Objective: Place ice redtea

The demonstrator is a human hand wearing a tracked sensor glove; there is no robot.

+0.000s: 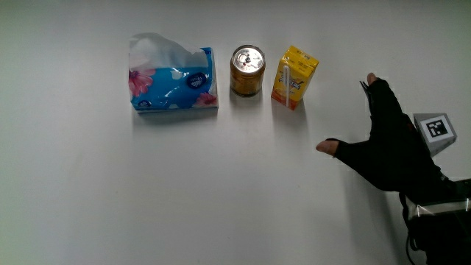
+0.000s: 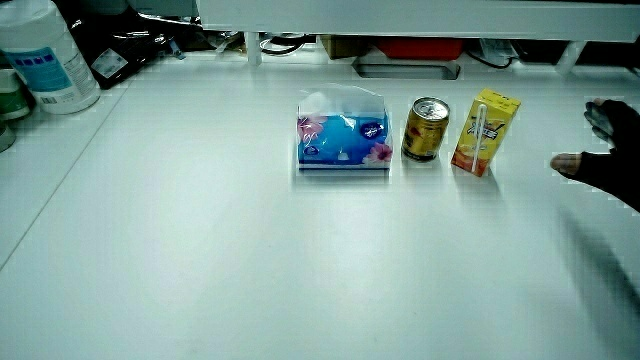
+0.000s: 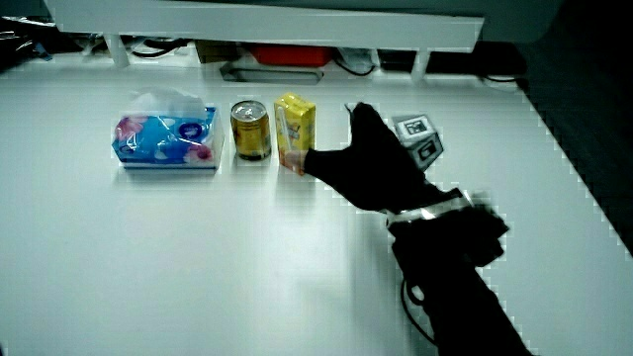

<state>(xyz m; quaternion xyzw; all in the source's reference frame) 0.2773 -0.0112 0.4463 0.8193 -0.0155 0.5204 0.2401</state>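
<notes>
A yellow drink carton (image 1: pixel 294 76) with a straw on its side stands on the white table (image 1: pixel 184 191), next to a gold can (image 1: pixel 247 71); both side views show the carton (image 2: pixel 484 131) (image 3: pixel 294 133) upright. The gloved hand (image 1: pixel 383 143) hovers beside the carton, a little nearer to the person, fingers spread and holding nothing. It appears in both side views (image 2: pixel 610 155) (image 3: pixel 371 163), apart from the carton.
A blue flowered tissue pack (image 1: pixel 173 81) lies beside the can (image 2: pixel 426 128), in a row with the carton. A white plastic jug (image 2: pixel 45 55) stands at the table's edge near the low partition (image 2: pixel 400 15). Cables and trays lie under that partition.
</notes>
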